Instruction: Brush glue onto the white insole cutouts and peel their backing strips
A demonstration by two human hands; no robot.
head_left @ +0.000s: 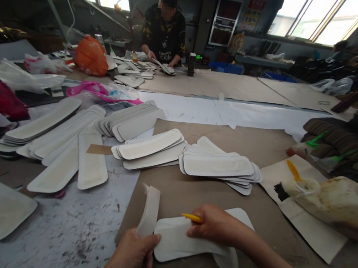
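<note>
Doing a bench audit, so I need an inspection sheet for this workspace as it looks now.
Surface: table scuffed, partly covered by cardboard.
Job's things: white piece under right hand with yellow tool; left hand lifts strip.
Clutter: white stacks, orange bag, stained jug.
Hands: both gripping.
Cables: nothing seen.
Surroundings: person working opposite; windows.

Bare cardboard sheet [189,191] lies open between the hands' white piece [177,242] and the stacked white pieces [218,165] beyond. The glue container [336,203] blocks the right; loose white strips [90,164] crowd the left.
</note>
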